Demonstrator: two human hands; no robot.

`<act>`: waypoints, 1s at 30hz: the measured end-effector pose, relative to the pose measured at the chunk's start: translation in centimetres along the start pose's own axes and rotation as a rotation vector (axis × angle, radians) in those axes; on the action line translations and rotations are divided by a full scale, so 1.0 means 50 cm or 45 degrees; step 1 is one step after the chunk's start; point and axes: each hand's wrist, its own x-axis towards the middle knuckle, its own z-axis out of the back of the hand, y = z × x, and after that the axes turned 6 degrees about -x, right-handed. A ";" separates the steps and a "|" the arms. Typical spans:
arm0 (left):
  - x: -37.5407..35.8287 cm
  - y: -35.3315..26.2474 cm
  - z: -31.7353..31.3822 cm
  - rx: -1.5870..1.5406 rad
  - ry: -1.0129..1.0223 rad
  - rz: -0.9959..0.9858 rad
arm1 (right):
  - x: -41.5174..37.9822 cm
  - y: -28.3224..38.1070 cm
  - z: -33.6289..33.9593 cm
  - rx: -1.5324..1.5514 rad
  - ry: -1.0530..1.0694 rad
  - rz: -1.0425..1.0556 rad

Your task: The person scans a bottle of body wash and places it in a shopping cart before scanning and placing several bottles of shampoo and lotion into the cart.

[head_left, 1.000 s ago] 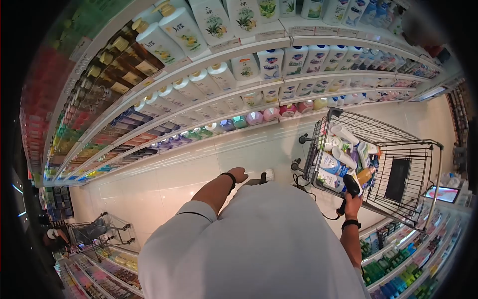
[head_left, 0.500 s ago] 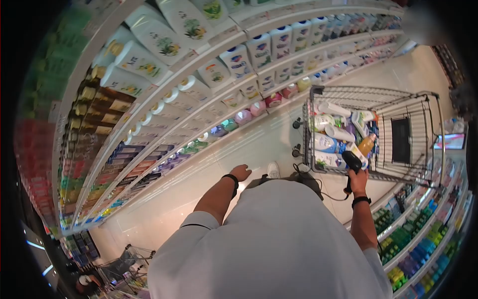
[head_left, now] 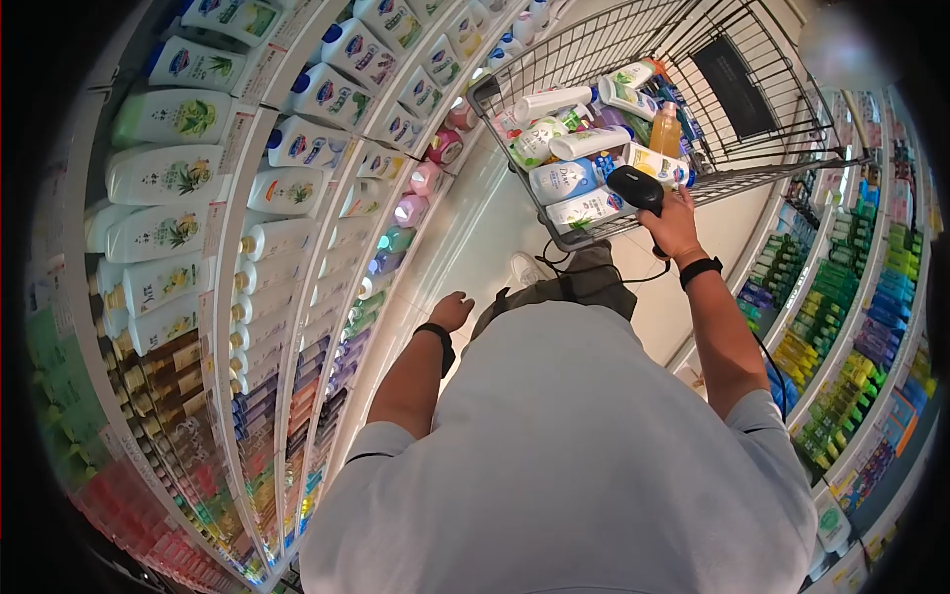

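My right hand [head_left: 677, 224] is closed around the grip of a black handheld barcode scanner [head_left: 636, 187]. A black cable [head_left: 648, 279] loops below it. The scanner head is over the near edge of a wire shopping cart [head_left: 734, 89], in front of the bottles. In the cart lie several bottles, among them a white bottle [head_left: 591, 142], a blue-and-white bottle [head_left: 562, 180] and an amber bottle [head_left: 666, 131]. My left hand [head_left: 452, 311] hangs beside my hip near the left shelves. It holds nothing I can see, with its fingers loose and slightly bent.
Tall shelves [head_left: 220, 287] of bottles rise on my left, including white pump bottles [head_left: 163, 173] and body wash bottles [head_left: 327, 94]. More shelves [head_left: 841, 327] with green, yellow and blue bottles line the right. Pale floor tiles [head_left: 430, 272] run between them.
My view has turned, so the left shelves stand more upright and the cart appears larger and further left. The second cart behind has left view. The scanner stays in my right hand.
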 end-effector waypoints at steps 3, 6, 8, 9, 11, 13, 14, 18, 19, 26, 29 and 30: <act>0.015 -0.055 0.041 -0.030 -0.101 -0.060 | -0.004 -0.001 0.002 0.114 -0.041 0.101; 0.039 -0.118 0.082 -0.102 -0.249 -0.157 | -0.007 -0.016 0.000 0.121 -0.025 0.152; 0.044 -0.194 0.113 -0.163 -0.353 -0.220 | -0.008 -0.019 0.004 0.140 -0.048 0.204; 0.031 -0.260 0.138 -0.267 -0.400 -0.229 | -0.009 -0.020 0.009 0.146 -0.008 0.223; 0.017 -0.372 0.164 -0.355 -0.429 -0.233 | -0.009 -0.024 0.029 0.204 0.094 0.255; 0.022 -0.465 0.168 -0.408 -0.621 -0.492 | -0.008 -0.030 0.050 0.317 0.173 0.258; 0.039 -0.503 0.167 -0.396 -0.607 -0.490 | -0.006 -0.036 0.061 0.403 0.212 0.249; 0.090 -0.676 0.156 -0.085 -0.567 -0.727 | 0.016 -0.073 0.116 0.468 0.291 0.295; 0.116 -0.710 0.151 0.049 -0.534 -0.839 | 0.022 -0.093 0.126 0.459 0.293 0.293; 0.306 -0.891 0.065 0.382 -0.251 -1.004 | 0.058 -0.240 0.228 0.371 0.113 0.208; 0.373 -0.950 0.007 0.651 0.015 -1.019 | 0.066 -0.254 0.234 0.407 -0.009 0.247; 0.395 -0.957 -0.017 0.661 0.024 -1.075 | 0.068 -0.256 0.234 0.433 0.003 0.264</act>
